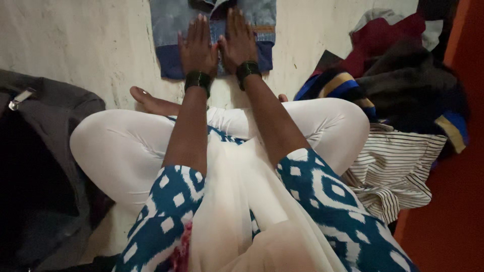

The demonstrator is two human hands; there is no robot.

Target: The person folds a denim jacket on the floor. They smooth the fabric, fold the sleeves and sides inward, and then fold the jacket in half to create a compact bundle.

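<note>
Two hands lie flat, side by side, on a folded denim garment [214,38] spread on the pale floor [75,45] at the far middle of the scene. The left hand [197,49] and the right hand [238,43] each have a released grip, fingers straight and pressed palm-down on the cloth, grasping nothing; the denim lies directly under both palms and reaches beyond the fingertips to the far edge of view. Each wrist carries a dark bangle [197,79]. Near, the person sits cross-legged in white leggings [121,151]. A heap of clothes [403,75] sits to the right, with a striped garment [398,171] nearer, and a dark bag [40,166] lies left.
</note>
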